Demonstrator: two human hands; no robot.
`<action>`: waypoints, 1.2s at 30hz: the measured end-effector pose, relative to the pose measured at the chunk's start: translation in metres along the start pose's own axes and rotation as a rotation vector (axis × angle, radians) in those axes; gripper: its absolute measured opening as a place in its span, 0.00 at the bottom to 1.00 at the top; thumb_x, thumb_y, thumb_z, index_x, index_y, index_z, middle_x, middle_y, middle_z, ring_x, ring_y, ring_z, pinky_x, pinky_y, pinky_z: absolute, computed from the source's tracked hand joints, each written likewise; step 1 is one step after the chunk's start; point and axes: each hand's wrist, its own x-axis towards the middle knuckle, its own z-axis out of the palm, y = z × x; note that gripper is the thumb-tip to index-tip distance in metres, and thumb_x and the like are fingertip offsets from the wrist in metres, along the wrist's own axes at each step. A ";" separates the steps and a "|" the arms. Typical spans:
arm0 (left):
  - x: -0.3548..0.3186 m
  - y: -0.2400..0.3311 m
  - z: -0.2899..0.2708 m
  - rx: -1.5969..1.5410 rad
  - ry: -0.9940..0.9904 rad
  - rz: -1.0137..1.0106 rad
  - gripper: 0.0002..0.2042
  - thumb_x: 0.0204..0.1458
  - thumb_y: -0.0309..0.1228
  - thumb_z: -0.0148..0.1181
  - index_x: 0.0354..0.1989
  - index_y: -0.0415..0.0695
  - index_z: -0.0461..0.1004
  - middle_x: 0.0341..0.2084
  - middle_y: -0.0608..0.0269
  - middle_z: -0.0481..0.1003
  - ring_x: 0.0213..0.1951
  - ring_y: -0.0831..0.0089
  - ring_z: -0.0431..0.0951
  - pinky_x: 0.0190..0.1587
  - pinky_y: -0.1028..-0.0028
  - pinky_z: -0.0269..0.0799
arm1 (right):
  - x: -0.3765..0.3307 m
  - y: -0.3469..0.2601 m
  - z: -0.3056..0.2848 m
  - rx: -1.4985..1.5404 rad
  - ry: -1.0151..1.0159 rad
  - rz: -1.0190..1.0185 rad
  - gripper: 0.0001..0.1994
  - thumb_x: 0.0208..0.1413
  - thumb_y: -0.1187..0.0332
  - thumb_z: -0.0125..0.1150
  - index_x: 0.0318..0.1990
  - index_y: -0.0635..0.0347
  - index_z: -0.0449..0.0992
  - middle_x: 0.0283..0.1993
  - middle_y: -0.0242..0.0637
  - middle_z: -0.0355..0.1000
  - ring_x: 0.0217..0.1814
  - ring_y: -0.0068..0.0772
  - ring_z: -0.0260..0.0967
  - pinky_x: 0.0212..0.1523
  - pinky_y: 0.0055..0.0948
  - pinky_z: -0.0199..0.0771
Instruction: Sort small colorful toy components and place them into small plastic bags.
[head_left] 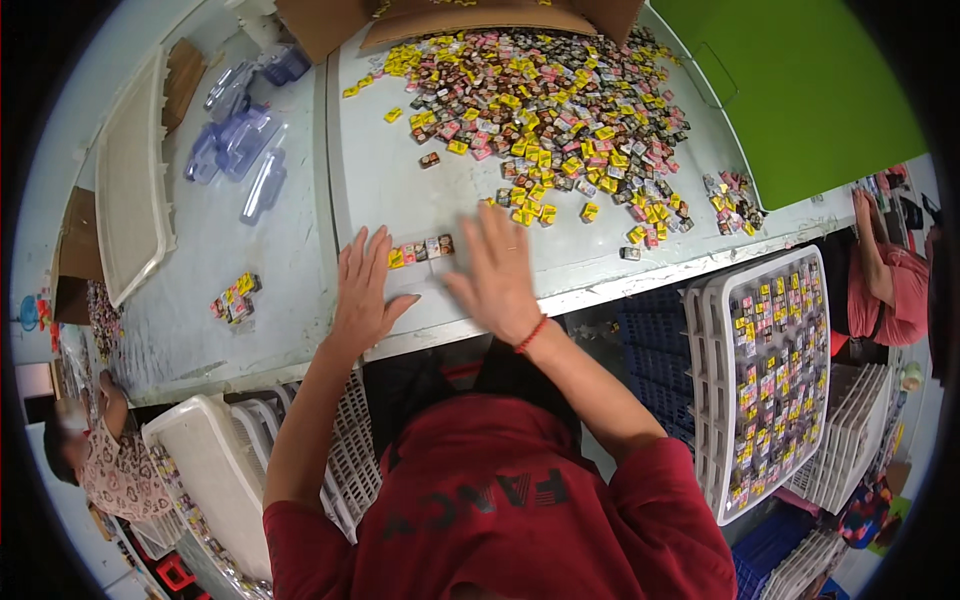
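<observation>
A short row of small wrapped pieces (pixel 420 250) in yellow, pink, white and dark brown lies on the pale table between my hands. My left hand (pixel 362 290) is open at the row's left end, its fingers spread on the tabletop and the thumb pointing right. On the other side, my right hand (pixel 495 270) is slightly blurred, with fingers apart and nothing seen in it. A red cord bracelet (pixel 531 334) circles the right wrist. Beyond the hands spreads a large heap of the same small pieces (pixel 540 120).
An open cardboard box (pixel 480 22) backs the heap. A green panel (pixel 800 90) stands far right. Clear plastic trays (pixel 240 140) and a small cluster of pieces (pixel 236 298) lie left. Stacked white trays (pixel 715 390) stand right, below the table edge. Other people are at both sides.
</observation>
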 end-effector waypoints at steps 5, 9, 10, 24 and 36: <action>0.043 0.028 0.024 -0.173 0.176 0.194 0.18 0.47 0.27 0.60 0.48 0.37 0.70 0.48 0.53 0.71 0.53 0.54 0.69 0.53 0.60 0.65 | 0.012 0.089 -0.058 -0.267 0.178 0.166 0.13 0.49 0.71 0.62 0.44 0.61 0.75 0.46 0.46 0.72 0.48 0.48 0.66 0.48 0.43 0.64; 0.149 0.085 0.055 -0.239 0.259 0.378 0.11 0.43 0.22 0.55 0.38 0.38 0.73 0.37 0.58 0.72 0.44 0.60 0.72 0.47 0.65 0.69 | 0.016 0.129 -0.066 -0.447 0.192 0.154 0.07 0.50 0.69 0.58 0.37 0.59 0.75 0.40 0.38 0.71 0.43 0.42 0.65 0.46 0.40 0.62; 0.169 0.093 0.068 -0.227 0.256 0.375 0.10 0.43 0.22 0.54 0.37 0.38 0.73 0.35 0.58 0.72 0.43 0.60 0.71 0.47 0.65 0.69 | 0.018 0.130 -0.064 -0.441 0.191 0.151 0.07 0.50 0.69 0.58 0.37 0.59 0.75 0.40 0.38 0.71 0.43 0.42 0.65 0.46 0.40 0.62; 0.160 0.087 0.083 -0.132 0.197 0.255 0.09 0.43 0.25 0.59 0.34 0.38 0.75 0.35 0.58 0.71 0.44 0.61 0.70 0.46 0.64 0.68 | 0.010 0.117 -0.075 -0.325 -0.026 0.281 0.10 0.49 0.66 0.63 0.39 0.57 0.76 0.35 0.39 0.74 0.41 0.43 0.69 0.47 0.43 0.61; 0.072 0.106 0.053 -0.112 0.153 0.151 0.16 0.42 0.25 0.62 0.43 0.37 0.74 0.34 0.61 0.71 0.39 0.65 0.71 0.43 0.67 0.69 | 0.049 0.136 -0.041 -0.514 0.143 0.152 0.08 0.47 0.65 0.64 0.34 0.55 0.76 0.32 0.40 0.75 0.39 0.42 0.71 0.43 0.40 0.62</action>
